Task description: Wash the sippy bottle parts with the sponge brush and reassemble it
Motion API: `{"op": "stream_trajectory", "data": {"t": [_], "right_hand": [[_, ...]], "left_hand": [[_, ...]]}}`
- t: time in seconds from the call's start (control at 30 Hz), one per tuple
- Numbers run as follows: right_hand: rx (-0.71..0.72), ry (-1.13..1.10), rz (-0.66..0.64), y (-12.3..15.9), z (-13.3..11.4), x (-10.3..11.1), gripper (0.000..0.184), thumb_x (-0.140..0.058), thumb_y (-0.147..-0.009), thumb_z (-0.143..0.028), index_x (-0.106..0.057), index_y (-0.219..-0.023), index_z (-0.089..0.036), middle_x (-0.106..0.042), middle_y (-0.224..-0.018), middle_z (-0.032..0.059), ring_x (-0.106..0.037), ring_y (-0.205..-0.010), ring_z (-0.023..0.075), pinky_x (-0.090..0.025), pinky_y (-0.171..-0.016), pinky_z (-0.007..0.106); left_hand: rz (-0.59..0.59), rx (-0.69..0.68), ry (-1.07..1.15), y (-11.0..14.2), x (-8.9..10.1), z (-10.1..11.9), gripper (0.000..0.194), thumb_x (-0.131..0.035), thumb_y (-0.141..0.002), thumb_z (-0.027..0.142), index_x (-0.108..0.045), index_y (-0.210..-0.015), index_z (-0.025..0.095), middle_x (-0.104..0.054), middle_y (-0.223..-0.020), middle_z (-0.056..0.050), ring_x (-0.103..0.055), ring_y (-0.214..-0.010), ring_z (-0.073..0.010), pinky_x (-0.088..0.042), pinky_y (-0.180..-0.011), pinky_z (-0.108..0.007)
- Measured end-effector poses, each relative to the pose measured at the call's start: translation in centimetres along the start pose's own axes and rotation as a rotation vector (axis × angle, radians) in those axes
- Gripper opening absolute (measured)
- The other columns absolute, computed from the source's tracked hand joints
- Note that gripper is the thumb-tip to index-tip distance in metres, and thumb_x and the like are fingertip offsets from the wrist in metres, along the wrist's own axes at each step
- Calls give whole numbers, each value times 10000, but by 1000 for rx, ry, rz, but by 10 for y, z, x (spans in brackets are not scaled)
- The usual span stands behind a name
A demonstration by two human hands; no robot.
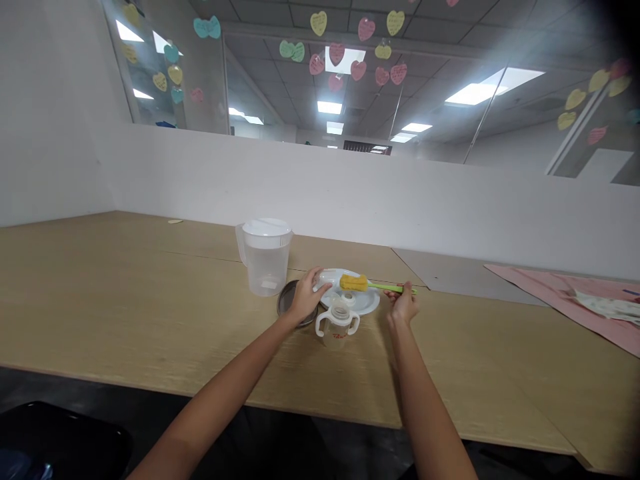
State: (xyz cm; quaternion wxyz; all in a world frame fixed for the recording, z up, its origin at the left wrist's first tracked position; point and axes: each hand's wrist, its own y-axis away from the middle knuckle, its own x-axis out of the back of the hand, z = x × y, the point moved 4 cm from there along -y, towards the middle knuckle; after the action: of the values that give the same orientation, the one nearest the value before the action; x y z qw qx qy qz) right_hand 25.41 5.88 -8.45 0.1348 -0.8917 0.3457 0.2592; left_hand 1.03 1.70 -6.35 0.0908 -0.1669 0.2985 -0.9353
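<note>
My right hand (pixel 404 305) is closed round the green handle of a bottle brush (pixel 354 283), whose yellow sponge head points left over a white plate (pixel 371 303). At the plate's left side my left hand (pixel 309 293) curls its fingers round a clear, cup-like plastic cover (pixel 327 277), partly hidden by the fingers. The cover's mouth faces the sponge, a little apart from it. In front of the plate stands an uncapped clear baby bottle (pixel 336 333) with two white handles. A small white bottle part (pixel 349 299) lies on the plate.
A clear lidded pitcher (pixel 267 263) stands behind and left of my left hand. Under that hand sits a dark round tray (pixel 287 298). Pink cloth (pixel 540 287) lies at the far right of the wooden table (pixel 200 320). A white wall (pixel 350 200) rises behind.
</note>
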Motion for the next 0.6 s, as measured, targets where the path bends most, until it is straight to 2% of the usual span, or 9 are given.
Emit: {"op": "stream_trajectory", "data": {"t": [0.17, 0.27, 0.33, 0.43, 0.53, 0.6], "right_hand": [[-117, -72, -273, 4, 5, -14, 277, -602, -687, -424, -527, -657, -159, -484, -407, -66, -500, -385, 74, -492, -478, 202], [-220, -86, -429, 6, 8, -18, 267, -641, -664, -400, -542, -668, -152, -501, -439, -68, -465, -371, 48, -503, -492, 190], [-251, -59, -488, 8, 7, -18, 278, -651, -654, -402, -532, -647, -150, -496, -434, -66, -415, -334, 40, -455, -394, 171], [-277, -39, -601, 14, 3, -21, 306, -644, -654, -423, -496, -611, -160, -442, -388, -78, -308, -280, 28, -298, -263, 153], [-327, -115, -632, 18, 1, -23, 346, -631, -669, -433, -417, -574, -178, -386, -369, -100, -232, -272, 10, -220, -254, 138], [-348, -145, -550, 16, 2, -21, 382, -596, -705, -434, -343, -553, -192, -334, -351, -115, -208, -272, 8, -222, -266, 134]], "left_hand": [[-115, -58, 18, 7, -11, 8, 435, -569, -760, 317, -461, -1162, 191, -542, -1181, -83, -537, -1044, -183, -429, -912, -334], [-141, -93, 41, 9, -12, 12, 435, -577, -757, 313, -459, -1157, 188, -542, -1178, -77, -538, -1043, -183, -423, -918, -336], [-132, -102, 85, 9, -11, 13, 428, -559, -771, 324, -449, -1162, 186, -542, -1174, -75, -540, -1040, -177, -430, -908, -326], [-98, -121, 75, 10, -7, 17, 421, -540, -784, 346, -455, -1166, 190, -547, -1159, -73, -543, -1024, -168, -442, -883, -303], [-39, -192, -70, 10, -2, 23, 395, -538, -786, 339, -486, -1155, 209, -550, -1148, -61, -524, -1035, -171, -418, -904, -308], [31, -238, -179, 8, 4, 25, 389, -522, -797, 318, -481, -1170, 216, -527, -1170, -63, -493, -1071, -179, -388, -936, -321]]}}
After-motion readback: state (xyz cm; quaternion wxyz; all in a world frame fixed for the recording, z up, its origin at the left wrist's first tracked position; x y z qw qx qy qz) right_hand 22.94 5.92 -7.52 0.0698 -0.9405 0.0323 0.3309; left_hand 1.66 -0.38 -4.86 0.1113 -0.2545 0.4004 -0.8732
